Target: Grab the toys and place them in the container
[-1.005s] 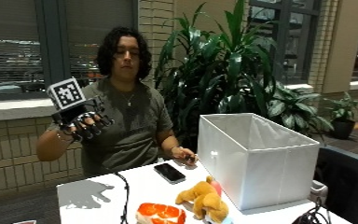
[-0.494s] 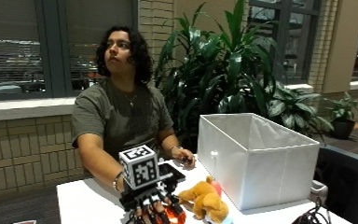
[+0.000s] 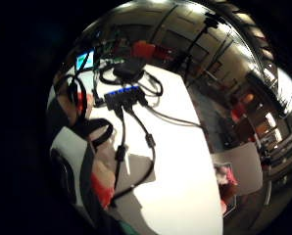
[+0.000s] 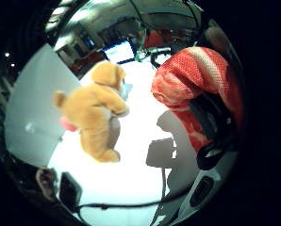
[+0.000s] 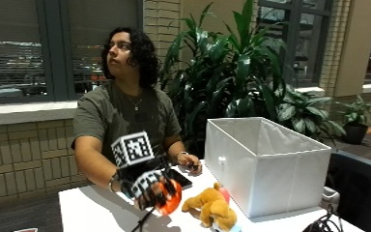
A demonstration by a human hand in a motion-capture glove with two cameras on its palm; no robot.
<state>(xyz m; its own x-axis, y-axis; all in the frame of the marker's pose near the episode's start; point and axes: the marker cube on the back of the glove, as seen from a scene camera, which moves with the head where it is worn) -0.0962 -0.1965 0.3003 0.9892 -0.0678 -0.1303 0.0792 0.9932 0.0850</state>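
Note:
In the outside view my gloved right hand (image 5: 146,186) grips an orange-red striped soft toy (image 5: 171,198) just above the white table (image 5: 92,212), left of the container. The same toy (image 4: 192,80) fills one side of the thumb side palm view, with a black strap across it. A tan plush dog (image 5: 210,208) lies on the table between the hand and the tall white fabric container (image 5: 282,179), which stands open at the top. The dog (image 4: 95,113) lies beside the container wall (image 4: 32,108).
A black phone (image 5: 180,179) lies on the table behind the toys, near the person's bare left hand (image 5: 191,167). Black cables and a hub (image 3: 124,93) spread over the table (image 3: 185,161). Large plants stand behind the container.
The right hand came down from shoulder height to the table, closed round the orange-red toy and now holds it just above the tabletop. The plush dog has not moved.

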